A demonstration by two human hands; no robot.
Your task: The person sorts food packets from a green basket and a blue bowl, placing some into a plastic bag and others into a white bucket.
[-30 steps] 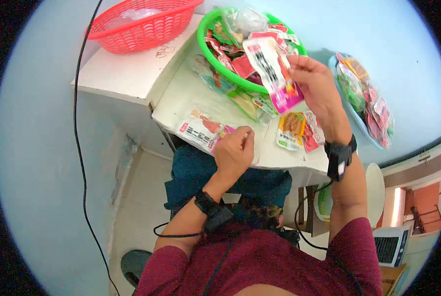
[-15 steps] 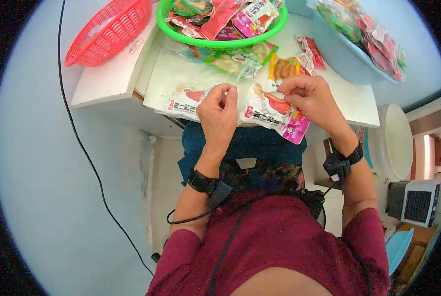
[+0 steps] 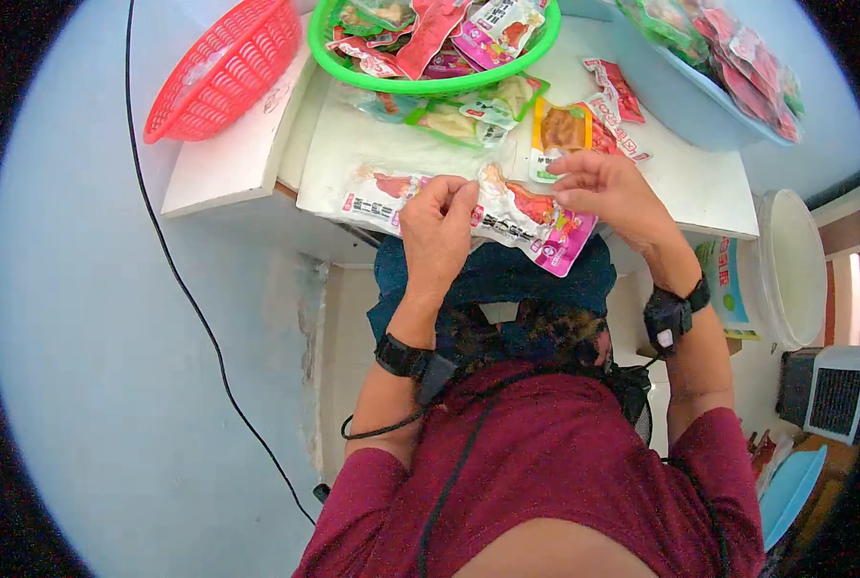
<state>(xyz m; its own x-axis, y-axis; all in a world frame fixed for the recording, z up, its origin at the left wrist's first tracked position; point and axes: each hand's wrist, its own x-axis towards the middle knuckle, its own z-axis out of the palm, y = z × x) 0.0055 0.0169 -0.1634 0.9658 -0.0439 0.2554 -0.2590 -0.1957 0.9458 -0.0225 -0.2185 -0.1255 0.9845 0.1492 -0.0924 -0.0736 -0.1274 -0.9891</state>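
Observation:
A white snack packet (image 3: 531,223) with a red picture and a pink end lies flat at the front edge of the white table (image 3: 257,154). My left hand (image 3: 437,231) pinches its left edge with closed fingers. Over the packet's upper right side, my right hand (image 3: 606,189) has its fingers loose and apart, their tips just touching it. A second, similar packet (image 3: 377,193) lies just left of my left hand.
A green basket (image 3: 430,85) full of snack packets stands behind, a red basket (image 3: 220,72) at the far left, and a blue basin (image 3: 671,96) of packets at the right. Loose packets, one yellow (image 3: 557,130), lie between. A white bucket (image 3: 786,270) stands on the floor to the right.
My right hand brought the packet down from near the green basket and laid it on the table edge, then loosened its grip. My left hand moved over to pinch the packet's left edge.

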